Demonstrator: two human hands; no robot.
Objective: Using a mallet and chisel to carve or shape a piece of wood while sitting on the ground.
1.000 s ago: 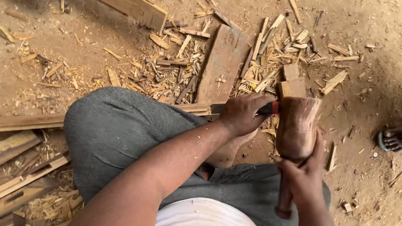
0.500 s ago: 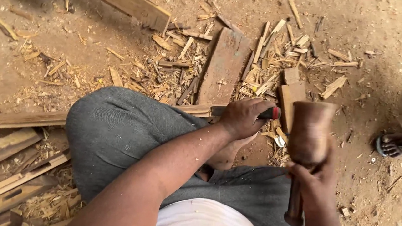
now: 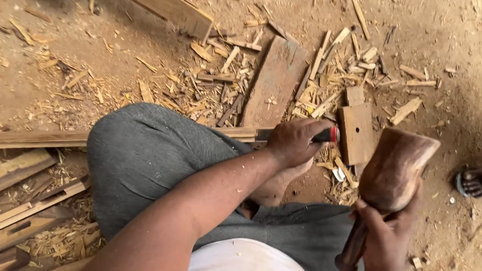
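Though perhaps a chisel [image 3: 321, 136], round smooth wooden mallet [image 3: 394, 170], splintery chips [image 3: 211, 81].

The person wears grey trousers [image 3: 153, 157], a white shirt [image 3: 248, 268], arms bare.

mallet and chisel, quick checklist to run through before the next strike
1. Grip on the chisel: ok. The left hand is wrapped around its handle, red end showing.
2. Grip on the wooden mallet: ok. The right hand holds its handle, head raised to the right of the chisel.
3. Chisel tip on the wooden strip: cannot tell, the knee and hand hide it.
4. Bare foot clear of the blade: cannot tell. It sits right under the left hand.
5. Bystander's sandalled feet clear of the swing: ok, apart at the right edge.
6. Loose offcut block near the chisel end: not ok, it lies just beyond it.
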